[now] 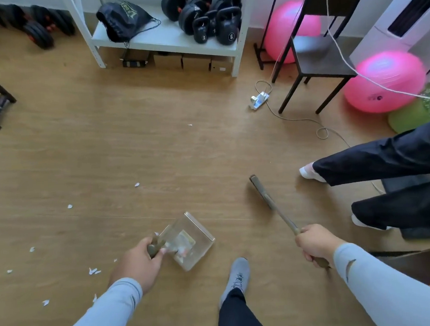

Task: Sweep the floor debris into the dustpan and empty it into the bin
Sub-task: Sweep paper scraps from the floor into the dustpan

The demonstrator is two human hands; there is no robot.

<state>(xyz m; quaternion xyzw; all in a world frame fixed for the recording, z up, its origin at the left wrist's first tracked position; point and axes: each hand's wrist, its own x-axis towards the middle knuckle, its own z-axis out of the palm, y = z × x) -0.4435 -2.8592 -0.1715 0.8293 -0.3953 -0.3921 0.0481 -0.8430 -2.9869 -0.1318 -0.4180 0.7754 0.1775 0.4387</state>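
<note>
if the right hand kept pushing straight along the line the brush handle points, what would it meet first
Probably only bare wooden floor at first. The right hand aims the dark long-handled brush up and left, past its head; further along that line stands the white metal shelf rack, though depth is hard to judge.

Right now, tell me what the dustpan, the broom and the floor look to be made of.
Dustpan: clear, glossy plastic by the look; the floor shows through its walls. Its handle is opaque olive.
Broom: matte olive handle, probably plastic, though blur leaves it open.
Floor: wood-look planks with printed grain and a faint sheen; laminate or vinyl, cannot tell which.
</note>
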